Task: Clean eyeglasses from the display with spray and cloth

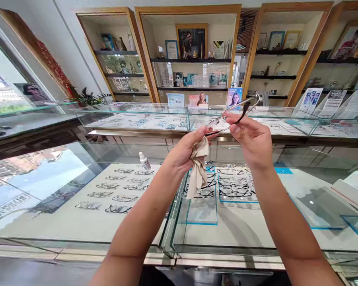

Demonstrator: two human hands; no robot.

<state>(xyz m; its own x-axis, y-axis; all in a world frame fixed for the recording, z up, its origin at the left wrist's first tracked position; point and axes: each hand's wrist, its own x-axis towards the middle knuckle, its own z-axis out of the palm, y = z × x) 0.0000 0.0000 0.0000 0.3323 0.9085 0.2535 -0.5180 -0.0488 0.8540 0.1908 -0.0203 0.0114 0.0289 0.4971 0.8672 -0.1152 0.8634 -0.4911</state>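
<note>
Glasses (pixel 244 113) slant toward 2 o'clock: left grip (pixel 187 150) pinches lower end, clasping cloth (pixel 198 171) hanging toward 6 o'clock; right grip (pixel 253 139), at 3 o'clock, pinches glasses too; exact fingertip contact unclear.

2 hands, 1 left hand (pixel 186 149), 1 right hand (pixel 253 137); 1 held pair of eyeglasses (pixel 245 112), 1 beige cloth (pixel 199 171), 1 white bottle (pixel 144 161). Left glass case (pixel 62 224): 10 countable spectacle frames (pixel 136 187), two columns of 5; right glass case (pixel 235 234): spectacles (pixel 234 194) overlap, can't count. Also 3 white leaning cards (pixel 332 104) at far right, 1 green leafy plant (pixel 91 97).
</note>
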